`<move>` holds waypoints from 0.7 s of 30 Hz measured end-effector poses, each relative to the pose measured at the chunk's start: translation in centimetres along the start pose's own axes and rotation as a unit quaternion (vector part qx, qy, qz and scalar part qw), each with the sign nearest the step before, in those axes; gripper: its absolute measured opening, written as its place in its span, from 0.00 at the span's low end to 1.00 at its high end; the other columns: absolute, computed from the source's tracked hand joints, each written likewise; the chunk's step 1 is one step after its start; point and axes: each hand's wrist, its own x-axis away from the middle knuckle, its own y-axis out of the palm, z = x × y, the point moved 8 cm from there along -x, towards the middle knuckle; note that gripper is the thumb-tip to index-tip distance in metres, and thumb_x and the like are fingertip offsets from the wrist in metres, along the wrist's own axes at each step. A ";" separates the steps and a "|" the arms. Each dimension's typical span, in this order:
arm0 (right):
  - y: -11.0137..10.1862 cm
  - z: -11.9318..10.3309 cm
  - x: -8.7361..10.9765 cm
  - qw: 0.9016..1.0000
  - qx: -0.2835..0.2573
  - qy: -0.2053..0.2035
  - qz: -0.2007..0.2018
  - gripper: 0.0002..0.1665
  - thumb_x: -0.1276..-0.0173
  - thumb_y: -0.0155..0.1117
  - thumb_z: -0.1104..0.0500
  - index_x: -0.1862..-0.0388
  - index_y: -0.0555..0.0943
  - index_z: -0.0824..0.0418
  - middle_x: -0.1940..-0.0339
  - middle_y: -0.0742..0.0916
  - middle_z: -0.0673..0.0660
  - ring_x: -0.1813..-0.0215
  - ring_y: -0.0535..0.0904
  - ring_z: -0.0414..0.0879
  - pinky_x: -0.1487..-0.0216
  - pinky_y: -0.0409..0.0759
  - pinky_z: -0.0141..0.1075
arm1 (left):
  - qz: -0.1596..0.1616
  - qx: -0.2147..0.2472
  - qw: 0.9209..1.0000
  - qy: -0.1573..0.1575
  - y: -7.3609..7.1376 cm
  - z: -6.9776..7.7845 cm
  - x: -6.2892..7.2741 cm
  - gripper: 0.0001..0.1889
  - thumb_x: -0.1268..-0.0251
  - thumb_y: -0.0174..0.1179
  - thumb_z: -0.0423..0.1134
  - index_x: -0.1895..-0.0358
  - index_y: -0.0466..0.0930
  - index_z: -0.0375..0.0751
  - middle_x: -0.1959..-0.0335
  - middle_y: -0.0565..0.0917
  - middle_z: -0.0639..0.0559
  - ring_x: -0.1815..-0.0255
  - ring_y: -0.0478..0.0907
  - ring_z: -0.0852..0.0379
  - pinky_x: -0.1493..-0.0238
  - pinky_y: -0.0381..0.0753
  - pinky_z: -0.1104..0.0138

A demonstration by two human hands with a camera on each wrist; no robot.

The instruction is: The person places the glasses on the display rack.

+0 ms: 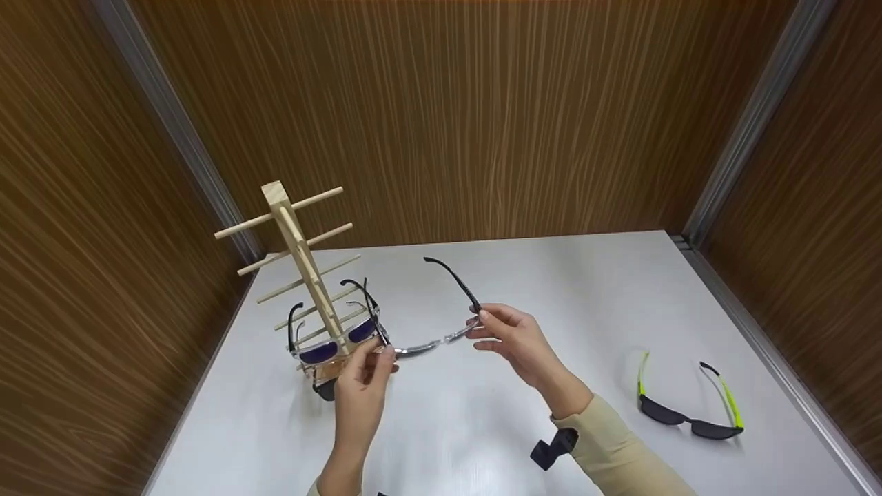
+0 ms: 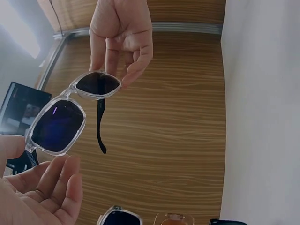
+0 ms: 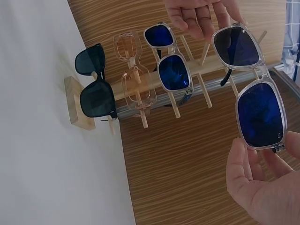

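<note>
A pair of clear-framed sunglasses (image 3: pixel 260 115) with dark blue lenses and black temples is held up between both hands, beside a wooden glasses rack (image 1: pixel 303 258). My left hand (image 1: pixel 362 386) pinches one end of the frame near its hinge. At the opposite end, my right hand (image 1: pixel 513 344) pinches the other hinge corner between thumb and fingers. Both temples stand unfolded, pointing away toward the back wall. On the rack's lower rods hang another clear-framed blue pair (image 3: pixel 173 72), a clear peach-tinted pair (image 3: pixel 138 91) and a black pair (image 3: pixel 97 84) at the bottom.
Sunglasses with dark lenses and yellow-green temples (image 1: pixel 689 420) lie unfolded on the white table (image 1: pixel 586 289) at the right. Wood-grain panels (image 1: pixel 482 124) close in the back and sides. The rack's upper rods (image 1: pixel 317 198) stick out to both sides.
</note>
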 end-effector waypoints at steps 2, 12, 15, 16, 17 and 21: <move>0.6 -0.3 -0.3 1.000 0.000 -0.005 -0.008 0.20 0.33 0.60 0.55 0.48 0.77 0.66 0.56 0.82 0.64 0.51 0.79 0.60 0.52 0.78 0.45 | 0.004 0.007 1.000 0.001 -0.5 0.2 -0.1 0.17 0.35 0.58 0.38 0.48 0.75 0.30 0.66 0.80 0.46 0.67 0.81 0.51 0.63 0.80 0.69; 4.2 -0.4 -2.0 1.000 0.004 -0.009 -0.023 0.21 0.33 0.61 0.53 0.49 0.76 0.67 0.59 0.83 0.61 0.53 0.80 0.57 0.53 0.79 0.46 | 0.050 0.006 0.999 -0.014 -3.9 1.3 -0.4 0.13 0.34 0.56 0.32 0.50 0.75 0.27 0.67 0.81 0.40 0.70 0.79 0.60 0.67 0.80 0.71; 5.3 -0.4 -2.5 1.000 0.011 -0.007 -0.026 0.22 0.33 0.61 0.53 0.48 0.76 0.68 0.60 0.83 0.59 0.55 0.81 0.55 0.54 0.79 0.45 | 0.060 0.014 0.998 -0.021 -4.7 1.5 -0.5 0.13 0.33 0.54 0.32 0.50 0.75 0.26 0.67 0.80 0.38 0.70 0.79 0.58 0.67 0.80 0.71; 5.6 -0.4 -2.7 1.000 0.013 -0.007 -0.025 0.23 0.34 0.61 0.53 0.48 0.76 0.68 0.61 0.83 0.59 0.55 0.81 0.54 0.54 0.79 0.45 | 0.061 0.014 0.998 -0.023 -4.9 1.5 -0.5 0.13 0.33 0.54 0.33 0.50 0.75 0.27 0.67 0.80 0.38 0.69 0.80 0.56 0.66 0.80 0.71; 5.8 -0.4 -2.8 1.000 0.014 -0.005 -0.025 0.23 0.34 0.61 0.53 0.47 0.76 0.68 0.61 0.83 0.59 0.56 0.81 0.54 0.54 0.80 0.44 | 0.063 0.013 0.998 -0.025 -5.1 1.4 -0.4 0.14 0.32 0.54 0.34 0.50 0.75 0.27 0.67 0.80 0.39 0.69 0.80 0.55 0.65 0.80 0.71; 6.7 -0.4 -3.3 1.000 0.013 0.000 -0.028 0.22 0.34 0.61 0.53 0.47 0.76 0.68 0.62 0.83 0.58 0.57 0.82 0.53 0.56 0.80 0.43 | 0.078 0.005 0.997 -0.021 -6.0 1.2 -0.5 0.15 0.33 0.55 0.38 0.49 0.76 0.31 0.66 0.80 0.42 0.66 0.80 0.51 0.63 0.80 0.70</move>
